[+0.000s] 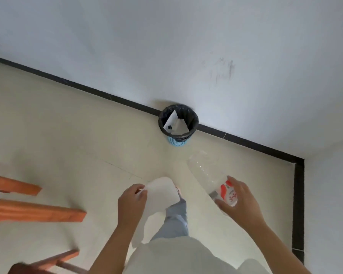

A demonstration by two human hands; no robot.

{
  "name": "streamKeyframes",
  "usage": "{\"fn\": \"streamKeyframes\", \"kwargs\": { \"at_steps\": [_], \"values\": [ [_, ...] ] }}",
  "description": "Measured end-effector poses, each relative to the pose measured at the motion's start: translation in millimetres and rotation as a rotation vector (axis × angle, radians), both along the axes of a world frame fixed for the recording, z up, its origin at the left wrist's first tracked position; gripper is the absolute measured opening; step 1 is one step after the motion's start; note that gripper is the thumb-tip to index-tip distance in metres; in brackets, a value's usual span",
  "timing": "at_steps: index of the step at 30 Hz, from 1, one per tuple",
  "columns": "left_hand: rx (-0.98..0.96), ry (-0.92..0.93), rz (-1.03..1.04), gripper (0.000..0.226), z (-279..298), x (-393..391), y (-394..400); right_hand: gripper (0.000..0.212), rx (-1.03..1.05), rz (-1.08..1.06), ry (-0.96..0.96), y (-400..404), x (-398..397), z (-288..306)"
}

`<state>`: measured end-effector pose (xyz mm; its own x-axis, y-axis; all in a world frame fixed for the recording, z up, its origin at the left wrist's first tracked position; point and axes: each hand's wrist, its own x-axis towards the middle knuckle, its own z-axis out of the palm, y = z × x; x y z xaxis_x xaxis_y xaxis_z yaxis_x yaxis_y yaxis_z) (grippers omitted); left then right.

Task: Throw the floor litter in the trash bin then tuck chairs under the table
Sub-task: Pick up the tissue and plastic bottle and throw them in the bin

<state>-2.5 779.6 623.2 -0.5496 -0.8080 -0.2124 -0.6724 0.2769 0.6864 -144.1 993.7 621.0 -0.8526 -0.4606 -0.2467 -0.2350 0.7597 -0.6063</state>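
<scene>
A white wall [166, 46] with a black baseboard [246, 140] meets a pale tiled floor [67, 125], and wooden chair parts [36, 211] reach in from the left edge, blurred. The trash bin [178, 142], light blue with a black liner, stands on the floor against the baseboard, ahead of the person, with white paper already inside. The left hand [132, 200] pinches the edge of a white sheet of paper [160, 196], which hangs down over a grey trouser leg. The right hand [240, 202] is wrapped around the labelled end of a clear plastic bottle [206, 171], held in the air with its other end pointing toward the bin.
</scene>
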Motion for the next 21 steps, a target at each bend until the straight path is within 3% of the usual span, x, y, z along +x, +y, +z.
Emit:
{"fn": "streamKeyframes", "kwargs": {
  "at_steps": [7, 13, 21],
  "values": [
    [0.132, 0.056, -0.044, 0.014, 5, -153, -96, 0.069, 0.08, -0.199, -0.066, -63, -127, -2],
    [0.145, 0.024, -0.129, 0.016, -3, -257, -154, 0.067, 0.171, -0.217, -0.099, -112, -228, -8],
    [0.176, -0.059, -0.003, 0.011, -78, -380, -228, 0.068, 0.334, 0.176, -0.261, -253, -390, -73]
  ]
}}
